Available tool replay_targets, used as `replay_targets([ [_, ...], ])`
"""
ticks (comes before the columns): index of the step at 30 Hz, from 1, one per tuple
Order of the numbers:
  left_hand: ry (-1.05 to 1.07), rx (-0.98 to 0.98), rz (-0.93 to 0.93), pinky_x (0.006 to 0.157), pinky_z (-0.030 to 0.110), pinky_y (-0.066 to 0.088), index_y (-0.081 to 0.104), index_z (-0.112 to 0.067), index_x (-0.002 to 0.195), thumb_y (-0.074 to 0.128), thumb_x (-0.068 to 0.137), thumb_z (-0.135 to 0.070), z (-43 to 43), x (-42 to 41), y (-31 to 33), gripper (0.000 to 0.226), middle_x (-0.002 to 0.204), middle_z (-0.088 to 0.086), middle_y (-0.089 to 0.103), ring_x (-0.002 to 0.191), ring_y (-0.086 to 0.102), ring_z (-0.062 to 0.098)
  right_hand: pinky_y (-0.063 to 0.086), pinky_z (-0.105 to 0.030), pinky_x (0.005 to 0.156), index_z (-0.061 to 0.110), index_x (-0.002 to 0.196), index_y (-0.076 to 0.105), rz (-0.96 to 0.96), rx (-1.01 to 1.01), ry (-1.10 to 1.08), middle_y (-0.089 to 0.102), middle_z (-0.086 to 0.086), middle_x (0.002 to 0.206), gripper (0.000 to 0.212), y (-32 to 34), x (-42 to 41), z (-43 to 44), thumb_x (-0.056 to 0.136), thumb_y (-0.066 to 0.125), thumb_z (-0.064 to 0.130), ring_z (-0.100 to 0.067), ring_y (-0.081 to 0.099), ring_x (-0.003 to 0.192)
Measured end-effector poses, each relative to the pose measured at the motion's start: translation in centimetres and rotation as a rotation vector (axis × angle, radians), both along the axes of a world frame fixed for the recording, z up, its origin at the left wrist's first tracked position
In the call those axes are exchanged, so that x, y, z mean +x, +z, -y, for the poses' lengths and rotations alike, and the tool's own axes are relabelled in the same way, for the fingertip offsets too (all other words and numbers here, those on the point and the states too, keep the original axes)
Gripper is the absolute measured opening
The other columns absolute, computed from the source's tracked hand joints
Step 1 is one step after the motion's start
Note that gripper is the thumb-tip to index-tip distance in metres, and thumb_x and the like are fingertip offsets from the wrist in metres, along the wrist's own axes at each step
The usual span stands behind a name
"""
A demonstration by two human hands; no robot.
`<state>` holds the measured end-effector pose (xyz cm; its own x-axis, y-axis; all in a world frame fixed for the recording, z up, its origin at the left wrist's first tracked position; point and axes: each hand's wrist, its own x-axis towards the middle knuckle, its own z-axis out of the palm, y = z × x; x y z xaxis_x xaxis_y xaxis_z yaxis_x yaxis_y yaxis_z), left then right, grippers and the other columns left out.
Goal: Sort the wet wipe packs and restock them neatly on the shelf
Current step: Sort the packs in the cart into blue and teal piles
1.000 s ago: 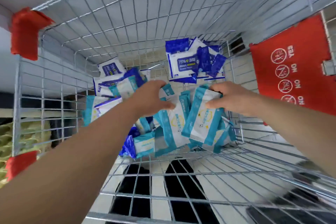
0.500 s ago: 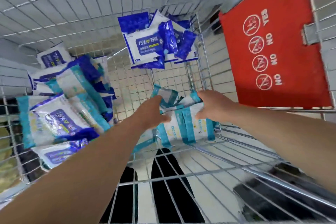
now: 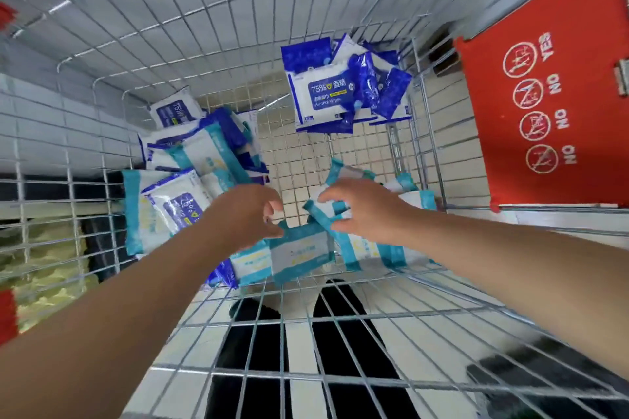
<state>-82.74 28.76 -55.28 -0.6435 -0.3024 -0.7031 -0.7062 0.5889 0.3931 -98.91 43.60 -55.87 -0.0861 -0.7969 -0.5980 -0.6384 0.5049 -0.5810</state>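
The hands have parted over the near-right teal packs point(image 3: 299, 250): right hand point(image 3: 364, 214) pinches one, left hand point(image 3: 245, 214) curls, grip unclear. Likely light, soft, slippery; clasp the flat faces.

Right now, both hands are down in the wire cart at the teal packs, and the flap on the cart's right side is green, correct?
No: the flap is red, not green, as the head view shows. The rest stands: the left hand and right hand are down in the wire cart at the teal packs.
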Motion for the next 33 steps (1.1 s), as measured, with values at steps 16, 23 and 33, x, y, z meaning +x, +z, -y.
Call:
replay_targets([
  [16,-0.286,-0.164,0.113,0.081,0.032,0.047,0.066,-0.032,0.105,0.064,0.087,-0.037,0.7,4.0,-0.6,0.02,0.103,-0.007,0.066,0.1,0.059,0.018,0.036,-0.008,0.062,0.009,0.1,0.07,0.098,0.112,0.002,0.064,0.003,0.09,0.021,-2.6,3.9,2.7,0.079,0.074,0.009,-0.009,0.054,0.081],
  [23,0.093,0.07,-0.042,0.08,0.032,0.046,0.064,-0.012,0.093,0.071,0.085,-0.022,3.1,2.7,1.1,0.014,0.098,0.008,0.065,0.093,0.061,0.025,0.059,-0.032,0.08,0.01,0.098,0.065,0.403,0.145,-0.399,0.07,-0.015,0.095,0.016,1.4,-0.8,1.9,0.084,0.068,0.002,-0.02,0.072,0.083],
  [33,0.16,0.305,-0.107,0.058,0.015,0.042,0.061,-0.02,0.099,0.07,0.085,-0.013,-3.0,-6.2,0.8,0.019,0.098,0.0,0.068,0.079,0.059,0.009,0.056,-0.026,0.055,0.006,0.088,0.063,0.069,0.276,-0.252,0.07,-0.012,0.077,0.007,2.9,-9.1,-4.1,0.084,0.068,0.004,-0.017,0.071,0.062],
])
